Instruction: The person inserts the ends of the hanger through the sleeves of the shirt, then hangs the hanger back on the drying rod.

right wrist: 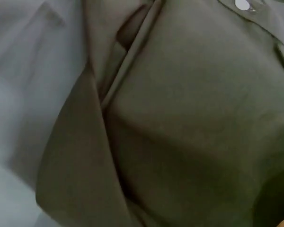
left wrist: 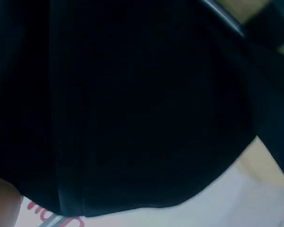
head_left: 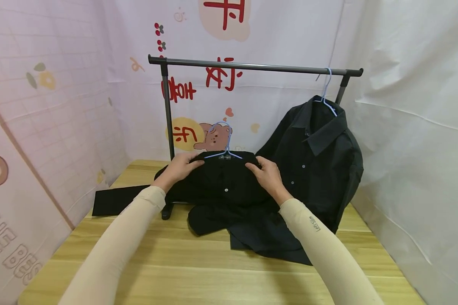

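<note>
Between my two hands a black shirt is held up by its shoulders, with a white button on its front. A light blue hanger shows at its neck, the hook standing upward. My left hand pinches the shirt at the left shoulder, thumb on the near side. At the opposite shoulder my right hand grips the cloth the same way. The lower part of the shirt droops onto the table. Dark cloth fills most of the left wrist view, with a bit of finger at the corner.
A dark metal clothes rack stands on the wooden table. At its right end another black shirt hangs on a blue hanger, its collar filling the right wrist view's left part. A flat black piece lies left.
</note>
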